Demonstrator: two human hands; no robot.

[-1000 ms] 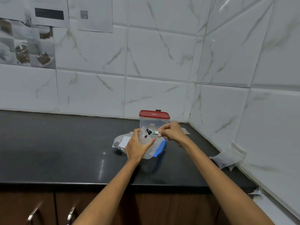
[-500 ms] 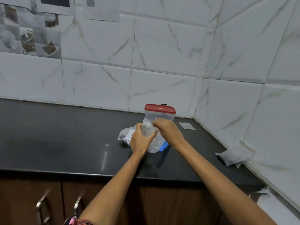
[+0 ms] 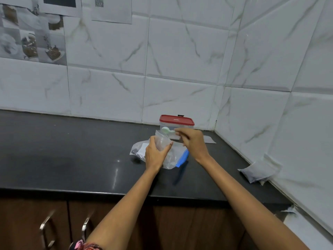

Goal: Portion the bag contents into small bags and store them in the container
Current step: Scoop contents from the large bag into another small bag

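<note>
My left hand (image 3: 155, 156) grips a small clear bag (image 3: 162, 141) upright above the dark counter. My right hand (image 3: 193, 143) pinches the handle of a pale green spoon (image 3: 165, 130), whose bowl hovers just over the small bag's mouth. Behind them stands a clear container (image 3: 177, 129) with a red lid on. A larger clear bag (image 3: 138, 150) with dark contents and a label lies on the counter behind my left hand. A zip bag with a blue strip (image 3: 182, 157) lies under my hands.
The black counter (image 3: 72, 150) runs into a corner of white marble tile walls. A flat grey packet (image 3: 209, 139) lies right of the container. A pale pouch (image 3: 255, 172) leans against the right wall. Wooden cabinet doors with metal handles (image 3: 84, 230) are below the counter edge.
My right hand lifted out of the bags and now holds the green spoon above the small bag's mouth. My left hand kept its grip on the small bag.
</note>
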